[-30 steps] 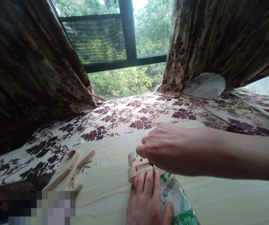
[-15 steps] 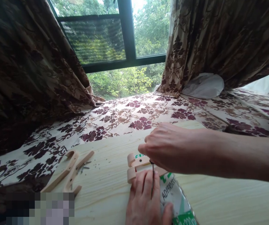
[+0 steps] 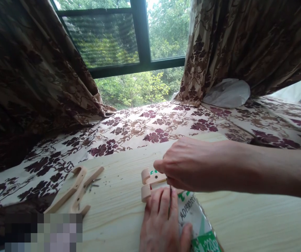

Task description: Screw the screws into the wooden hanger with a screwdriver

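My right hand (image 3: 184,162) is closed in a fist over what looks like a screwdriver; the handle is hidden and only its thin shaft (image 3: 170,190) shows, pointing down between my left fingers. My left hand (image 3: 159,220) lies flat, fingers stretched over a curved wooden hook (image 3: 146,193), pressing it down. Just beyond, a second wooden hook (image 3: 155,177) with a dark hole lies alongside. Both rest on a white and green printed carton (image 3: 192,213), which my left thumb touches. The screwdriver's tip is hidden.
Two more wooden hooks, one long (image 3: 74,189) and one beside it (image 3: 90,180), lie at the left of the pale wooden board (image 3: 113,217). Loose screws (image 3: 95,184) and crumbs are near them. Behind are a floral cloth (image 3: 155,122), a white plastic bag (image 3: 228,92) and curtains.
The whole view has shifted slightly. My right fist stays over the hook with a small turn at most; my left hand keeps its place.
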The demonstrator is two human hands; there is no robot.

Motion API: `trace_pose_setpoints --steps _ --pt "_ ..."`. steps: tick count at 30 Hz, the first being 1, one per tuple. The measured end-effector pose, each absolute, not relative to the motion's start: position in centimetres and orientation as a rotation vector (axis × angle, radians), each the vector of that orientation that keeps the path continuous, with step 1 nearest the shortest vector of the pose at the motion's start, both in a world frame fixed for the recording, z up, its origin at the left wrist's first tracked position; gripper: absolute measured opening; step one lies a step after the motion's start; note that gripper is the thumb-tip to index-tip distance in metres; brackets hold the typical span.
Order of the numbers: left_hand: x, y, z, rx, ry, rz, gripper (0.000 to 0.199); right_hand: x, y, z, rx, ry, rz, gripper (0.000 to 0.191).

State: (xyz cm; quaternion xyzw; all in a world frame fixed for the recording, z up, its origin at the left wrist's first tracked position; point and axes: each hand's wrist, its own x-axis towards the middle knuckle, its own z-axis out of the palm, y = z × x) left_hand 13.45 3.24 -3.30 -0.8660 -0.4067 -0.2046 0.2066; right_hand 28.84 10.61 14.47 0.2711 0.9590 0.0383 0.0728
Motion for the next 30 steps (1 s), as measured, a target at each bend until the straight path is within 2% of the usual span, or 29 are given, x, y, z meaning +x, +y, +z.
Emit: trace_pose_setpoints --steps 5,14,22,30 --pt "13.6 3.0 -2.7 -2.435 -1.183 -0.544 0.059 28.9 10.7 14.5 0.686 2.955 0.095 0.012" --pt "13.7 3.2 -2.8 -2.45 -1.169 -0.587 0.058 28.8 10.6 14.7 0.88 2.86 0.124 0.014" --pt "14.3 3.0 -1.9 -2.395 -1.177 -0.655 0.048 29.0 10.4 15.1 0.763 2.919 0.073 0.015" --pt "13.6 3.0 -2.9 -2.469 -1.179 -0.59 0.058 28.6 10.7 15.1 0.898 2.799 0.096 0.014"
